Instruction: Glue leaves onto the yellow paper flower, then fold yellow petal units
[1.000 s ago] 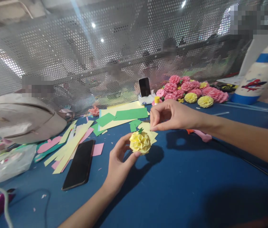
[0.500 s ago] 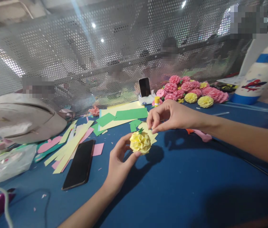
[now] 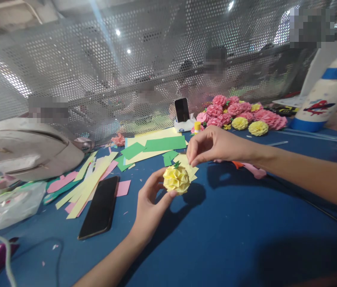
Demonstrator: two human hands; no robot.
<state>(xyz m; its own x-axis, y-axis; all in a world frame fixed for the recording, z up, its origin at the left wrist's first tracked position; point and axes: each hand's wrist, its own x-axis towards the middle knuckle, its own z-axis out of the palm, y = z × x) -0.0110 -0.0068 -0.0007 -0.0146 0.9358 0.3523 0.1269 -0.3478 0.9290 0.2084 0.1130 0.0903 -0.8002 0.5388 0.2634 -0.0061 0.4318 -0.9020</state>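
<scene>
A yellow folded-paper flower ball [image 3: 177,180] rests between the thumb and fingers of my left hand [image 3: 153,199], held above the blue table. On top of the ball sits a small green paper leaf piece [image 3: 177,164]. My right hand [image 3: 212,147] is close by on the upper right, apart from the ball. Its thumb and forefinger are pinched together; whatever may be between them is too small to make out. Pale yellow paper pieces [image 3: 186,161] lie on the table behind the ball.
Green paper [image 3: 165,144] and yellow strips [image 3: 89,187] lie around a black phone [image 3: 99,207]. Pink paper flowers [image 3: 234,108] pile up at the back, near a glue stick [image 3: 197,127]. A white backpack [image 3: 34,147] stands left, a bottle [image 3: 320,99] right. Perforated metal screens the back.
My right hand has shifted very slightly to the right, away from the flower ball. My left hand and the ball stay where they were.
</scene>
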